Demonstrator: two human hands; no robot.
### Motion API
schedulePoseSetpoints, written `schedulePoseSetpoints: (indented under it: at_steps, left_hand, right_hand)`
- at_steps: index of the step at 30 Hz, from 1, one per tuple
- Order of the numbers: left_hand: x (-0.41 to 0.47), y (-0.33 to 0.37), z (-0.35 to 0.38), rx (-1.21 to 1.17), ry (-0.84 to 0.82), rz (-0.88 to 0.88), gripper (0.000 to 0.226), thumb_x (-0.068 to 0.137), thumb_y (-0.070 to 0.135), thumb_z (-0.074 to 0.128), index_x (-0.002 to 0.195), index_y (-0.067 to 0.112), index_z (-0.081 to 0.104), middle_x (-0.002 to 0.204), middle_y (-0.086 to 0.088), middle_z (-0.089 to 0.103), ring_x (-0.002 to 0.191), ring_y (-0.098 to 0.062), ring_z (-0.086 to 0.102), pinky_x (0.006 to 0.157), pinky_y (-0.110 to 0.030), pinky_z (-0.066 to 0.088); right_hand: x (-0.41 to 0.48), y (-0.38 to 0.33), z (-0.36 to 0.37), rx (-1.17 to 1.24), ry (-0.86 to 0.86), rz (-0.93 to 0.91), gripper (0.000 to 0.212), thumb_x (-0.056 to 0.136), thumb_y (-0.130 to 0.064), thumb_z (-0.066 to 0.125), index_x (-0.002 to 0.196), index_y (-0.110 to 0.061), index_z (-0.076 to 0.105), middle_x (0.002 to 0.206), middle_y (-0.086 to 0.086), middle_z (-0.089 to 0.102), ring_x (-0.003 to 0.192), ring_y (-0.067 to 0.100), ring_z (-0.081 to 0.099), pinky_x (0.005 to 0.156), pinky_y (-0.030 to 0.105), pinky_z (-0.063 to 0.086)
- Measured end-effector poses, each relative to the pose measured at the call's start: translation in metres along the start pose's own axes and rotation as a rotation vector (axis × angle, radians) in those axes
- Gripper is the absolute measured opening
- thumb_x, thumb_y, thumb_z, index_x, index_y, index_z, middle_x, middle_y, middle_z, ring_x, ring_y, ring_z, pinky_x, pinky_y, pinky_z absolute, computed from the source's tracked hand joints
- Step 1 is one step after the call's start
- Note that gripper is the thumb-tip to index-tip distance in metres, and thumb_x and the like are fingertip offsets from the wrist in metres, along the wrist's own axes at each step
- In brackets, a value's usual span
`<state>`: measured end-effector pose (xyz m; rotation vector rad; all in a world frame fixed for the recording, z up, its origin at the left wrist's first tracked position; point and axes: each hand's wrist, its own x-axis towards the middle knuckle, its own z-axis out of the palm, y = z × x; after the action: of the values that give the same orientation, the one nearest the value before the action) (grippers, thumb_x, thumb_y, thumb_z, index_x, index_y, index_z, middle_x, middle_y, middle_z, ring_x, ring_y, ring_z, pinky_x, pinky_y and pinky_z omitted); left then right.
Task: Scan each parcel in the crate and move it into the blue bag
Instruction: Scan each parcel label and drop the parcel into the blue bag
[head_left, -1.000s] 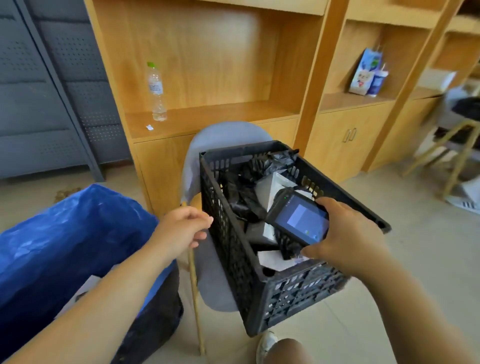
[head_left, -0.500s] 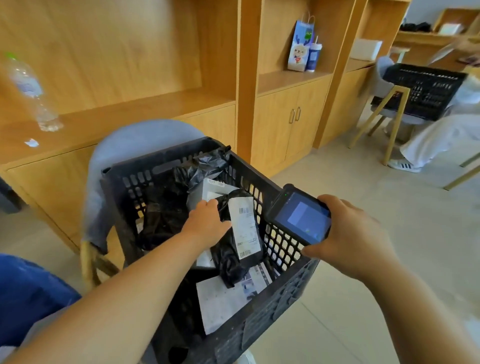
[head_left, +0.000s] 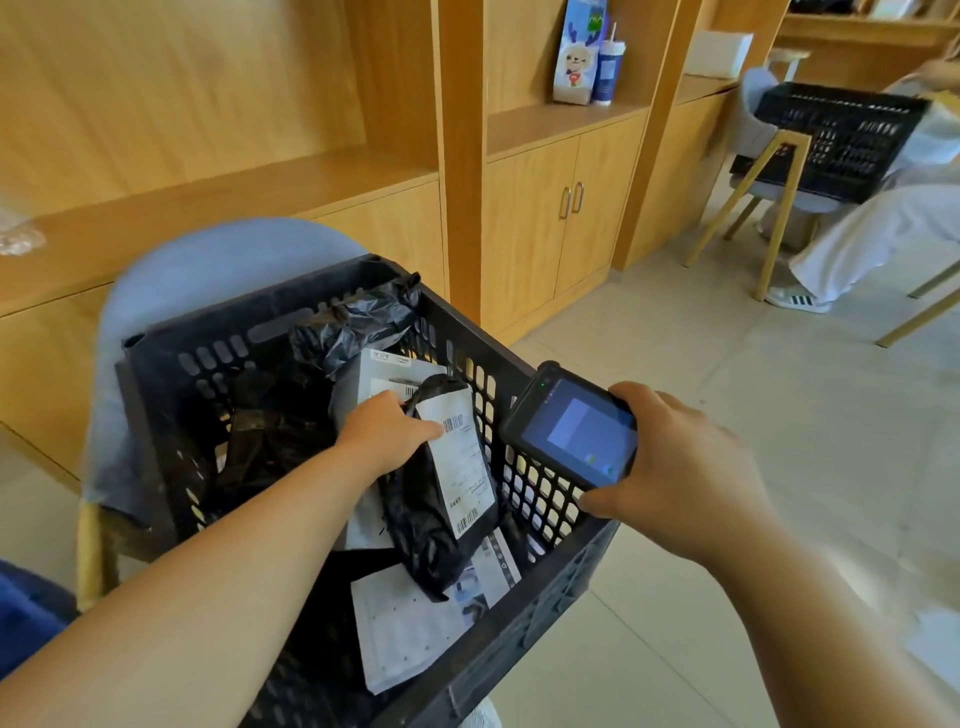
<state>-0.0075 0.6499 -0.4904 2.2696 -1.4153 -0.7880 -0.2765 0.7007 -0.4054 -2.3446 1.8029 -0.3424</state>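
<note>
Wooden shelving (head_left: 545, 130) is backing a crate (head_left: 535, 499) on a chair (head_left: 208, 260). The left grip (head_left: 382, 434) is clutching a parcel (head_left: 421, 530) in the crate and the right grip (head_left: 685, 467) is holding a scanner (head_left: 576, 431) beside it; scanning is likely coming next, needing the label (head_left: 462, 457) turned towards it. A second ago the left grip was outside, empty.
</note>
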Motion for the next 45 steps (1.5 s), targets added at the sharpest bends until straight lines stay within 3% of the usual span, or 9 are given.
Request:
schedulePoseSetpoints:
  at_steps: [2, 7, 11, 15, 20, 24, 29, 40, 45]
  left_hand:
    - [-0.006, 0.003, -0.003, 0.028, 0.005, -0.047, 0.049, 0.071, 0.049, 0.072, 0.102, 0.014, 0.059, 0.109, -0.002, 0.056, 0.102, -0.027, 0.054, 0.089, -0.039, 0.048]
    - [-0.029, 0.005, -0.010, -0.174, 0.009, -0.005, 0.030, 0.071, 0.024, 0.072, 0.090, 0.009, 0.055, 0.084, -0.003, 0.058, 0.071, -0.017, 0.051, 0.061, -0.030, 0.039]
    - [-0.056, -0.001, -0.025, -0.242, 0.121, 0.044, 0.041, 0.075, 0.024, 0.073, 0.107, 0.020, 0.047, 0.103, 0.003, 0.053, 0.081, -0.008, 0.050, 0.064, -0.028, 0.043]
    - [-0.094, -0.014, -0.049, -0.318, 0.267, 0.137, 0.061, 0.078, 0.023, 0.076, 0.132, 0.018, 0.048, 0.128, 0.002, 0.052, 0.111, -0.018, 0.052, 0.082, -0.028, 0.040]
    - [-0.153, -0.043, -0.086, -0.435, 0.484, 0.204, 0.041, 0.076, 0.024, 0.079, 0.108, 0.029, 0.054, 0.091, 0.026, 0.053, 0.079, 0.008, 0.050, 0.063, -0.012, 0.036]
    - [-0.192, -0.069, -0.107, -0.565, 0.576, 0.158, 0.040, 0.074, 0.022, 0.081, 0.103, 0.026, 0.054, 0.091, 0.017, 0.057, 0.082, -0.003, 0.057, 0.069, -0.026, 0.044]
    - [-0.225, -0.087, -0.124, -0.649, 0.664, 0.119, 0.042, 0.073, 0.029, 0.081, 0.101, 0.025, 0.051, 0.086, 0.019, 0.054, 0.074, 0.004, 0.052, 0.057, -0.016, 0.036]
    - [-0.242, -0.100, -0.128, -0.745, 0.700, 0.127, 0.046, 0.068, 0.031, 0.085, 0.099, 0.021, 0.052, 0.092, 0.009, 0.060, 0.083, -0.007, 0.059, 0.067, -0.028, 0.048]
    - [-0.242, -0.102, -0.125, -0.845, 0.667, 0.128, 0.037, 0.072, 0.025, 0.083, 0.085, 0.032, 0.049, 0.091, 0.010, 0.058, 0.083, -0.007, 0.059, 0.065, -0.026, 0.046]
  right_hand:
    - [-0.004, 0.000, 0.000, 0.000, -0.001, -0.003, 0.089, 0.057, -0.049, 0.075, 0.133, -0.029, 0.033, 0.095, -0.010, 0.047, 0.082, 0.016, 0.049, 0.073, 0.034, 0.044]
    - [-0.017, -0.002, -0.006, 0.000, 0.020, -0.013, 0.088, 0.057, -0.049, 0.075, 0.132, -0.028, 0.034, 0.092, -0.010, 0.046, 0.080, 0.016, 0.048, 0.069, 0.032, 0.041]
    - [-0.032, -0.009, -0.015, 0.008, 0.042, -0.020, 0.088, 0.056, -0.051, 0.075, 0.131, -0.028, 0.035, 0.094, -0.010, 0.048, 0.082, 0.016, 0.050, 0.070, 0.033, 0.043]
    - [-0.053, -0.024, -0.025, 0.028, 0.069, -0.036, 0.085, 0.055, -0.051, 0.075, 0.128, -0.027, 0.037, 0.094, -0.008, 0.050, 0.081, 0.018, 0.050, 0.071, 0.035, 0.046]
    - [-0.082, -0.049, -0.036, 0.049, 0.073, -0.095, 0.086, 0.056, -0.051, 0.075, 0.129, -0.027, 0.037, 0.095, -0.008, 0.050, 0.082, 0.017, 0.050, 0.068, 0.033, 0.045]
    - [-0.105, -0.072, -0.044, 0.025, 0.047, -0.169, 0.092, 0.057, -0.051, 0.074, 0.135, -0.029, 0.032, 0.105, -0.007, 0.053, 0.087, 0.017, 0.050, 0.072, 0.033, 0.044]
    - [-0.128, -0.096, -0.053, -0.013, 0.044, -0.248, 0.082, 0.052, -0.051, 0.076, 0.123, -0.031, 0.040, 0.091, -0.009, 0.050, 0.080, 0.016, 0.050, 0.069, 0.032, 0.045]
    - [-0.145, -0.112, -0.071, -0.068, 0.118, -0.316, 0.089, 0.053, -0.051, 0.076, 0.131, -0.031, 0.035, 0.093, -0.013, 0.042, 0.081, 0.013, 0.042, 0.069, 0.030, 0.037]
    - [-0.148, -0.115, -0.070, -0.079, 0.092, -0.299, 0.088, 0.054, -0.052, 0.075, 0.130, -0.031, 0.036, 0.092, -0.012, 0.043, 0.081, 0.014, 0.044, 0.068, 0.030, 0.037]
